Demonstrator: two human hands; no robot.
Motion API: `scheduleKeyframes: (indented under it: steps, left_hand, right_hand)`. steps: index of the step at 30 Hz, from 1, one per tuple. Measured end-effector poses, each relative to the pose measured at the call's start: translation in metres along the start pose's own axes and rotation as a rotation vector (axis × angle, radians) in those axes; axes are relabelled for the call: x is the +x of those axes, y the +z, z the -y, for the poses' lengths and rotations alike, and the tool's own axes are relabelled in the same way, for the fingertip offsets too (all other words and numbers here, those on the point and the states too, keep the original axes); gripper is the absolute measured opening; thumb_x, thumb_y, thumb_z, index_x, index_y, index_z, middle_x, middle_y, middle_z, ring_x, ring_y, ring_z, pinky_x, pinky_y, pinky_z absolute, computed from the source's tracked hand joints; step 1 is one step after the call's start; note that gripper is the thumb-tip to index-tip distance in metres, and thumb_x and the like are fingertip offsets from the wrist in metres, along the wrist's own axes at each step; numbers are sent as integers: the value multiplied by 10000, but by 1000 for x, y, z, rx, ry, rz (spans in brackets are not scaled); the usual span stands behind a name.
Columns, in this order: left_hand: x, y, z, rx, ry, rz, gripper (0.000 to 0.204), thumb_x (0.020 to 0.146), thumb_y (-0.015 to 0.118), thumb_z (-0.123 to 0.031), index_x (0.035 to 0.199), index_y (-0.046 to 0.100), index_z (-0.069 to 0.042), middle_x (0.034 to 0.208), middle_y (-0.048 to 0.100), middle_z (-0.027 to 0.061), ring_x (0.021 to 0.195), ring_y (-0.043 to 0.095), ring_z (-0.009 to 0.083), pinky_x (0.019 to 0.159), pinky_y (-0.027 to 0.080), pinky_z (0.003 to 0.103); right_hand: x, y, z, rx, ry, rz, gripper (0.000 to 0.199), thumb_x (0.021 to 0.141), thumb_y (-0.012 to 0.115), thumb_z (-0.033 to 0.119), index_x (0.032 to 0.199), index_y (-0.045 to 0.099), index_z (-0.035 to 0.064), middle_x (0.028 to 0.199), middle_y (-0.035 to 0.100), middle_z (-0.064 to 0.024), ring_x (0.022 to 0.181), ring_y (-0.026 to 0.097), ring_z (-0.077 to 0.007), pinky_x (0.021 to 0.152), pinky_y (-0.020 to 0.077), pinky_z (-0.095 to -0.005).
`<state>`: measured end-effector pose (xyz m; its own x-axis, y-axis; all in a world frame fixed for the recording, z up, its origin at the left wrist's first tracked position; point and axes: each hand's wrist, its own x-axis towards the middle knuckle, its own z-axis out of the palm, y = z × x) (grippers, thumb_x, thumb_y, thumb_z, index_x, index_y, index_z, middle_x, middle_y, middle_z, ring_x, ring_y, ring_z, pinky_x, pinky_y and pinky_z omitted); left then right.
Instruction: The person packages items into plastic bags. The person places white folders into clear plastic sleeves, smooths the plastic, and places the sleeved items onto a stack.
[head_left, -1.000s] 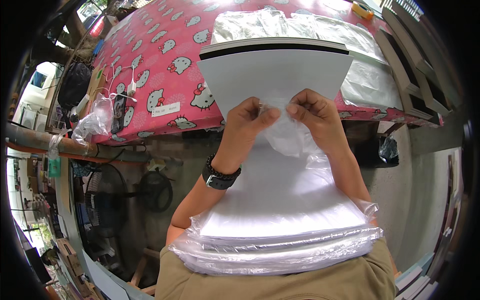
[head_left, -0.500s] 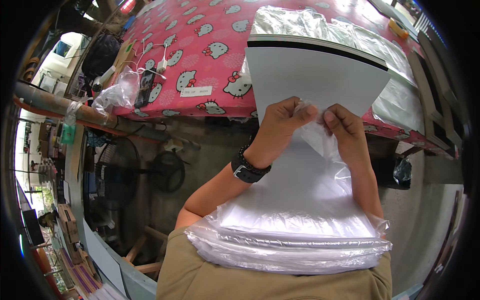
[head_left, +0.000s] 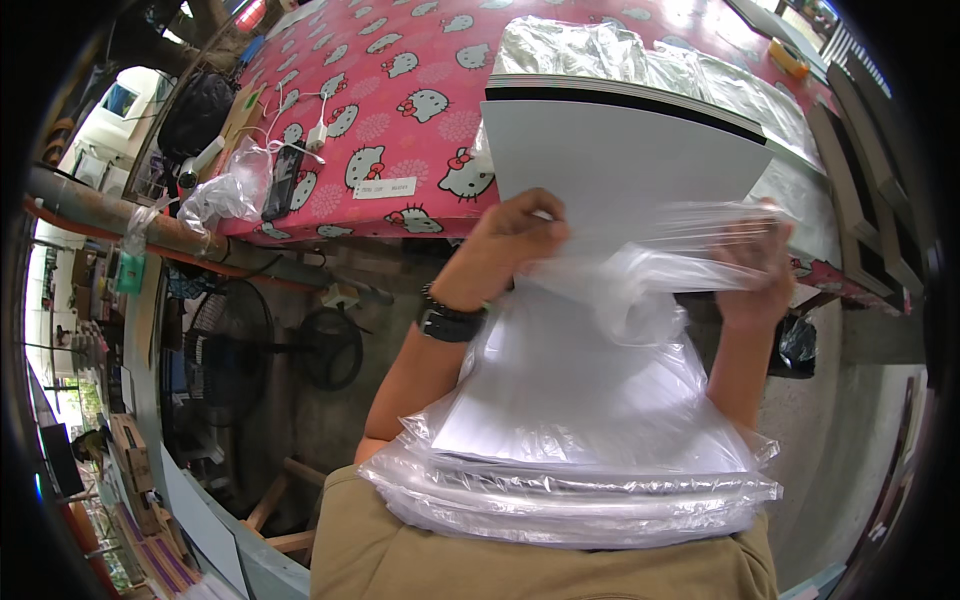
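A clear plastic bag is stretched wide between my hands, its middle blurred by motion. My left hand is closed, thumb and fingers pinching the bag's left edge. On the other side, my right hand is behind or inside the film, its fingers smeared. Under the bag, more clear plastic bags lie layered across my lap, with white showing through them. Just beyond my hands, a stack of large boards, white in front with black and white edges on top, leans at the table's edge.
A pink patterned cloth covers the table. Wrapped packs lie behind the boards. A dark remote control, a white cable and crumpled plastic are at the left. A floor fan stands below. Dark-edged frames line the right.
My hands have moved apart, the left one leftward and the right one to the right. The plastic that was bunched between them is now spread wide.
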<state>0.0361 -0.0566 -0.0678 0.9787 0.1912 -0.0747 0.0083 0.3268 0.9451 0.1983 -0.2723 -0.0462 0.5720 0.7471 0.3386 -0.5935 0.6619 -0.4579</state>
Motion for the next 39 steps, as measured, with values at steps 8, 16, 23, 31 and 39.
scheduleKeyframes:
  steps: [8, 16, 23, 31, 39]
  left_hand:
    - [-10, 32, -32, 756, 655, -304, 486, 699, 687, -233, 1074, 481, -3, 907, 546, 75, 856, 512, 180, 755, 411, 296]
    - [-26, 28, -30, -88, 105, 371, 392, 832, 532, -286, 1099, 470, -6, 1002, 551, 93, 904, 523, 184, 817, 413, 310]
    - [-27, -7, -17, -348, 325, -137, 370, 836, 513, -280, 1076, 478, 0, 1013, 552, 134, 801, 546, 202, 703, 442, 325]
    - [-44, -28, -10, -384, 253, 274, 336, 751, 637, -284, 818, 607, 44, 627, 560, 23, 479, 439, 71, 450, 320, 197]
    - [-33, -8, -15, 248, -140, 454, 362, 741, 669, -193, 1015, 559, 17, 806, 572, -6, 674, 450, 13, 521, 345, 161]
  right_hand:
    - [12, 34, -9, -856, 326, 147, 119, 844, 463, 52, 936, 533, 22, 762, 586, -60, 594, 552, -84, 438, 409, -175]
    - [10, 55, 3, -1013, 665, 275, 142, 648, 694, -10, 749, 593, -12, 642, 590, -7, 590, 522, -36, 525, 427, -186]
    - [-21, -8, 22, -347, 107, 387, 184, 641, 722, 86, 767, 608, 15, 678, 604, -36, 578, 563, -117, 528, 444, -240]
    - [-19, -24, 27, -566, -167, -260, 186, 681, 675, 86, 831, 593, 16, 709, 589, -29, 567, 527, -94, 502, 410, -222]
    - [-3, -30, 17, -841, 115, -434, 195, 720, 629, 87, 896, 578, 18, 741, 573, -22, 556, 491, -70, 475, 377, -205]
